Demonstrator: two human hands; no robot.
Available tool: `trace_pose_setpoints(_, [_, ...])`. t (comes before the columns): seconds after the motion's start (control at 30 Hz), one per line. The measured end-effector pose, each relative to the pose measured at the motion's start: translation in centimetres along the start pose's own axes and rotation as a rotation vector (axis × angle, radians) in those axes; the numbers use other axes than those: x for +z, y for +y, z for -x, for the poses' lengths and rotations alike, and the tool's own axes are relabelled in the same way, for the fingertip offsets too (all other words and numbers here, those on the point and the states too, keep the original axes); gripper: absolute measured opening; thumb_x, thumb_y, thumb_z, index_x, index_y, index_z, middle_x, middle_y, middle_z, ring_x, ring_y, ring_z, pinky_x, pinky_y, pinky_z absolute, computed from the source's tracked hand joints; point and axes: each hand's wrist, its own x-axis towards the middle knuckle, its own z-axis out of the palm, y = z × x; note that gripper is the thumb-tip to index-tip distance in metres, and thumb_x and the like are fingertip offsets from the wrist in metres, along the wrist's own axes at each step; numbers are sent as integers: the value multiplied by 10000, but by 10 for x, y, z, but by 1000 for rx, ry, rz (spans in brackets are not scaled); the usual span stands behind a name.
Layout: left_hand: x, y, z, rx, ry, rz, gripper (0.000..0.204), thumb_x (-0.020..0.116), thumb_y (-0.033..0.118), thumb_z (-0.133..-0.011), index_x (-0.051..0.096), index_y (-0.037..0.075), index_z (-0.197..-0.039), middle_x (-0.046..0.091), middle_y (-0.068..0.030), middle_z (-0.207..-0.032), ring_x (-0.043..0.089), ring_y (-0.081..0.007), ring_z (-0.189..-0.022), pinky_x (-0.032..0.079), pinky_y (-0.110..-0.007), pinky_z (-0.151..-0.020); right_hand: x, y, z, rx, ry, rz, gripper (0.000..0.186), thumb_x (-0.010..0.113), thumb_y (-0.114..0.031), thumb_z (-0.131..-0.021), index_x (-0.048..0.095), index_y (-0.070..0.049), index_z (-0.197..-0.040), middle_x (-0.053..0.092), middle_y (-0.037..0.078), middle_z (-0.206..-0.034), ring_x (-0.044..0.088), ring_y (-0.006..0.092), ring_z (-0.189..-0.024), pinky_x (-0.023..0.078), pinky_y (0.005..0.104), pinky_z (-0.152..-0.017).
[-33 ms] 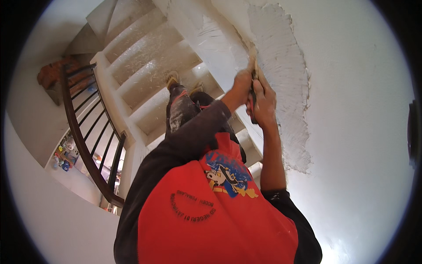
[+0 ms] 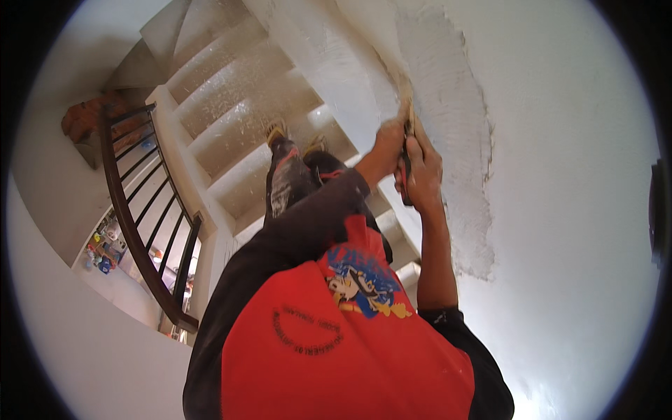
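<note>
Your right hand (image 2: 423,171) curls closed around the dark-and-red handle of a tool (image 2: 406,164) at the left edge of the rough grey patch (image 2: 458,154). Your left hand (image 2: 383,148), left of the patch, closes on the tool's upper part, fingers hiding most of it. Stairs (image 2: 238,105) lie farther left of the patch.

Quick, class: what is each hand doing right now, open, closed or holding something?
Left hand: against the tool's upper part; grip hidden, cannot tell.
Right hand: closed around the dark-handled tool.
</note>
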Motion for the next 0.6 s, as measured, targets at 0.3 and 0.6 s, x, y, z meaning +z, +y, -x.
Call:
trace_pose_setpoints(0.3, [-2,-8,-17,59,52,91,626,464,619,-850,605,14,-922,586,-95,-850,541,-178,-791,462,-322,-660,2,-9,-6,7,-64,8,386,417,-224,-946,476,-94,-1305,449,12,-556,411,87,-397,363,261,-342])
trace_pose_setpoints(0.6, [-37,39,-31,37,-3,102,602,512,624,-820,594,29,-863,582,-113,-762,535,-211,-632,451,-354,-511,39,-14,-38,-103,-99,58,378,394,-164,-945,460,-95,-1311,483,40,-587,429,106,-384,395,274,-361])
